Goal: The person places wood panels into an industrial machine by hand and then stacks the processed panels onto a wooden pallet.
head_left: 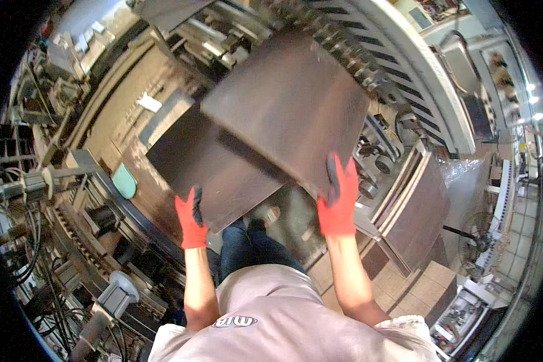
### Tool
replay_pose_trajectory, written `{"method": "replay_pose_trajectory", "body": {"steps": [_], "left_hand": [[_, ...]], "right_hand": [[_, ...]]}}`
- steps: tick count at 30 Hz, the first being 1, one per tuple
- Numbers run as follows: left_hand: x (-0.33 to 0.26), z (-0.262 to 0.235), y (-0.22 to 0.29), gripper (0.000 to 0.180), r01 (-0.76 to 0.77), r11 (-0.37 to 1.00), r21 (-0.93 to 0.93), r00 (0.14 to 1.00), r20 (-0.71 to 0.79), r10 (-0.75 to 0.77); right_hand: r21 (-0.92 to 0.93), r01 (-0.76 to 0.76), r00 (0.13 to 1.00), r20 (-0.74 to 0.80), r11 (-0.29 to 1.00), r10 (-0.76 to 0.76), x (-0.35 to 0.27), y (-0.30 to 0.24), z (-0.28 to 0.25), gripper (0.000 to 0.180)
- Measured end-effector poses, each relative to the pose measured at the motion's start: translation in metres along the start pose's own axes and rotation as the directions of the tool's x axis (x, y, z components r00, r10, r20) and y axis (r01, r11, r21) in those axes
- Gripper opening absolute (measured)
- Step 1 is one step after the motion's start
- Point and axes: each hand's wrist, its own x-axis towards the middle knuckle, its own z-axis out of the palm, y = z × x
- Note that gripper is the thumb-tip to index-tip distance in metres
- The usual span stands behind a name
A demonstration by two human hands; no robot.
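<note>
My left hand (191, 219), in a red and black glove, grips the near edge of a dark brown flat panel (211, 166) that lies low in front of me. My right hand (339, 199), gloved the same way, holds the near corner of a second dark brown panel (289, 102). This second panel is raised and tilted, and it overlaps the first one from the right. Both panels are rectangular and smooth. My legs in blue jeans show below them.
A long machine with a chain track and rollers (356, 66) runs behind the panels. A stack of brown boards (419, 211) stands to the right. More machinery with cables (54, 199) is on the left, near a teal object (125, 181). A fan (478, 241) stands on the tiled floor.
</note>
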Motion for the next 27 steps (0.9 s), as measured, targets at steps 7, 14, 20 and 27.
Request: {"method": "replay_pose_trajectory", "body": {"steps": [7, 14, 20, 27], "left_hand": [[0.112, 0.084, 0.156, 0.050, 0.310, 0.373, -0.874, 0.897, 0.140, -0.419], [0.197, 0.124, 0.224, 0.048, -0.010, 0.244, -0.970, 0.740, -0.171, -0.650], [0.212, 0.154, 0.221, 0.043, -0.098, 0.205, -0.974, 0.717, -0.212, -0.664], [0.199, 0.150, 0.209, 0.041, -0.091, 0.393, -0.915, 0.754, -0.321, -0.574]], "right_hand": [[0.339, -0.352, 0.882, -0.192, 0.872, 0.431, -0.147, 0.011, -0.122, 0.056], [0.478, -0.380, 0.618, -0.506, 0.792, 0.602, -0.231, 0.018, -0.195, 0.070], [-0.236, -0.429, 0.788, -0.569, 0.872, 0.234, -0.312, 0.053, -0.225, 0.067], [-0.258, -0.534, 0.704, -0.663, 0.805, 0.255, -0.325, 0.060, -0.242, 0.067]]}}
